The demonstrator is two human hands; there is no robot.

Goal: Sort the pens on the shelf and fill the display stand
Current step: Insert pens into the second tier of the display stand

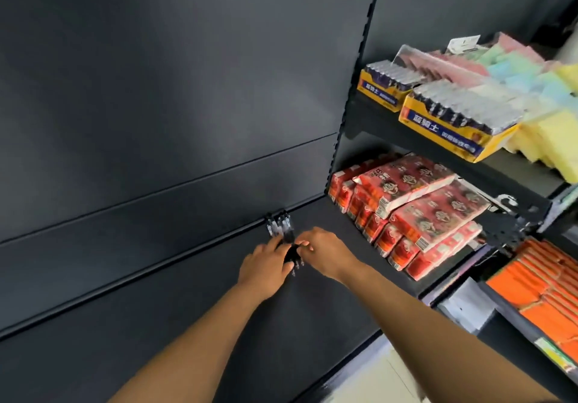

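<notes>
Forearms [194, 333] stretched forward over dark shelf [297, 324] — left hand [266, 263], right hand [325, 251] both gripping pen bundle [283, 230].

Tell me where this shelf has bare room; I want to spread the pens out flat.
Bare: the dark shelf left of the left hand, out to the frame edge, and a narrower strip between the right hand and the red packs. Crowded: the pens at the hands and the whole right bay.

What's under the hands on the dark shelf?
Black pens, held by the left hand and right hand, ends poking out. The hands cover the middle, so the count is unclear.
</notes>
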